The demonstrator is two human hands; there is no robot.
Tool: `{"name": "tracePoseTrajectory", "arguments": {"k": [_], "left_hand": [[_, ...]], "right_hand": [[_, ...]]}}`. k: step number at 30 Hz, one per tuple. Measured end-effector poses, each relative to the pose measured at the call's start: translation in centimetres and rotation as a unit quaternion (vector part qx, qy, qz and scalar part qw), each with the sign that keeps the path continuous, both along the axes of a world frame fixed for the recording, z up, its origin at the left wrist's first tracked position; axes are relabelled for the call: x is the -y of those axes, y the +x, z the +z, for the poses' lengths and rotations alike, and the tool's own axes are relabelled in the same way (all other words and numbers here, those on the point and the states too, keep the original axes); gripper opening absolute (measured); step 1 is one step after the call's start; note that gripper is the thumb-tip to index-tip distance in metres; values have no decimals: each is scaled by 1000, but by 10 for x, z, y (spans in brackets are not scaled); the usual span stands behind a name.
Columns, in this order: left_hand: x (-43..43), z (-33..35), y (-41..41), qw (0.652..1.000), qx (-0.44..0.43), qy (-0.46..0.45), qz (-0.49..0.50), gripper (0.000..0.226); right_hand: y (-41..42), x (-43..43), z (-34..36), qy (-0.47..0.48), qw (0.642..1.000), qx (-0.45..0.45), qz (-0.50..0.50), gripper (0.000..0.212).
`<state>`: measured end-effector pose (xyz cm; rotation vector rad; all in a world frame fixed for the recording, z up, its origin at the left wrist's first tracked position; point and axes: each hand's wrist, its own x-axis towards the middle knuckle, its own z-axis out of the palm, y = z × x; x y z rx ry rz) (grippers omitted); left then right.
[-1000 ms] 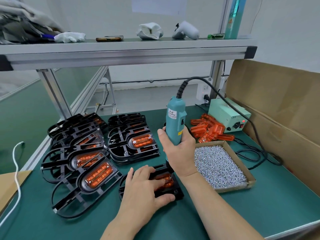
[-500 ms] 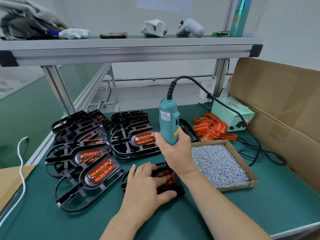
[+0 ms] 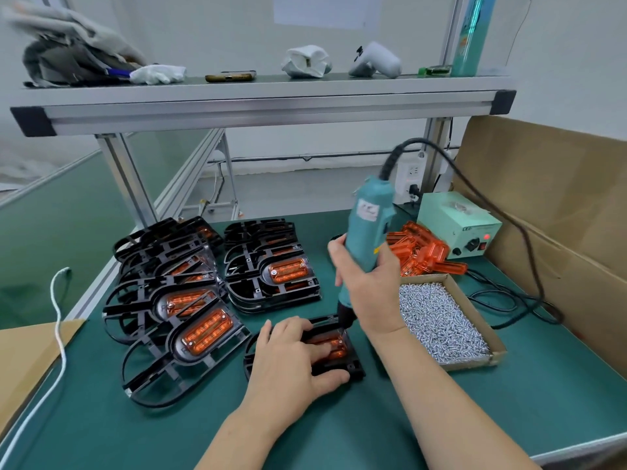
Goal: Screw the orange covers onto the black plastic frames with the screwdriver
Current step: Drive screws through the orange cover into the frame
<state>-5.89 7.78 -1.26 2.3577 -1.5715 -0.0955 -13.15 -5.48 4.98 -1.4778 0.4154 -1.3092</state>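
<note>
Now | right hand fingers clamped round screwdriver | left hand fingers flat on orange cover

A black frame lies flat, an orange cover seated in it; the teal screwdriver stands tilted on its far corner; finished frames stacked left of it; loose covers beyond, rightward.

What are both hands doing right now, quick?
Left hand: open, fingers flat, pressing the orange cover onto the black frame.
Right hand: closed around the screwdriver.
</note>
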Motion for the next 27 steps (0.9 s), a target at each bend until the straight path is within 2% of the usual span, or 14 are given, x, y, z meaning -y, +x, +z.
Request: {"name": "tracePoseTrajectory", "arguments": {"k": [6, 9, 12, 14, 16, 17, 20, 21, 24, 27], "left_hand": [[-1, -2, -1, 1000, -10, -16, -4, 70], [-1, -2, -1, 1000, -13, -20, -6, 75], [-2, -2, 0, 1000, -13, 0, -3, 67], [-2, -1, -2, 1000, -21, -2, -5, 72], [1, 3, -8, 998, -37, -45, 1, 75], [5, 6, -11, 996, -48, -80, 5, 68], [27, 17, -14, 983, -56, -172, -3, 25], [37, 23, -15, 983, -46, -174, -17, 18], [70, 41, -21, 989, -11, -130, -65, 21], [99, 46, -30, 992, 63, -37, -103, 26]], "right_hand": [[-30, 36, 7, 168, 977, 125, -51, 17], [-45, 54, -4, 283, 935, 198, -83, 20], [-58, 64, -18, 359, 894, 252, -94, 28], [-63, 67, -27, 376, 882, 265, -102, 30], [-65, 67, -34, 389, 876, 267, -99, 30], [-66, 67, -37, 393, 875, 264, -95, 28], [-67, 65, -45, 402, 878, 245, -91, 24], [-66, 64, -47, 407, 877, 238, -92, 25], [-65, 62, -48, 412, 877, 225, -101, 25], [-64, 62, -48, 406, 882, 214, -105, 24]]}}
